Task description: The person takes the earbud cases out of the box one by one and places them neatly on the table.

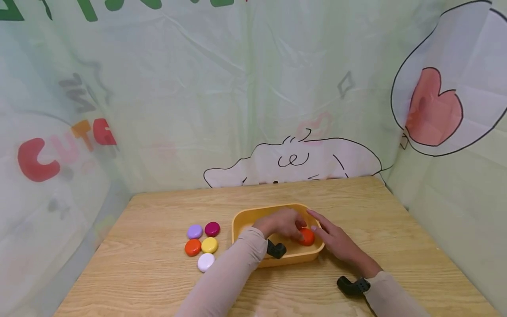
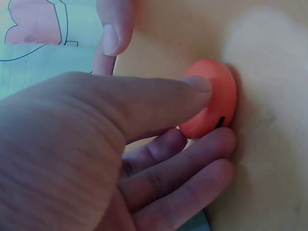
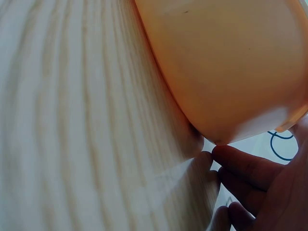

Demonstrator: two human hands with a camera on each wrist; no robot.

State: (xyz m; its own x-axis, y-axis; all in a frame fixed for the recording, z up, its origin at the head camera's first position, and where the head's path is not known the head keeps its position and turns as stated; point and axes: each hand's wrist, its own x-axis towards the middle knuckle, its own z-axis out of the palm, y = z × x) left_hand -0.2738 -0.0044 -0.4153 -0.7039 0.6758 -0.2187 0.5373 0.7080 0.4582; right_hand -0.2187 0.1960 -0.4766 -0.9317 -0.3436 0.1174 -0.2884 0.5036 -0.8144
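My left hand [image 1: 286, 222] reaches into a yellow-orange plastic basket [image 1: 277, 260]. Between its thumb and fingers it pinches a red-orange round disc [image 1: 307, 237], close to the basket's right end. In the left wrist view, this disc [image 2: 219, 94] stands tilted on edge against the basket's surface, with a short black mark near its lower rim. My right hand [image 1: 339, 242] holds the basket's right end, its thumb over the rim and its fingers along the outside. From the right wrist, the fingers [image 3: 245, 168] show low against the outer wall [image 3: 226, 72].
Left of the basket, several glossy discs lie grouped on the wooden table [image 1: 158, 281]: lilac [image 1: 195, 231], magenta [image 1: 212, 229], red-orange [image 1: 192, 247], yellow [image 1: 209, 245] and white [image 1: 206, 262]. A printed curtain [image 1: 178, 110] hangs behind and at both sides.
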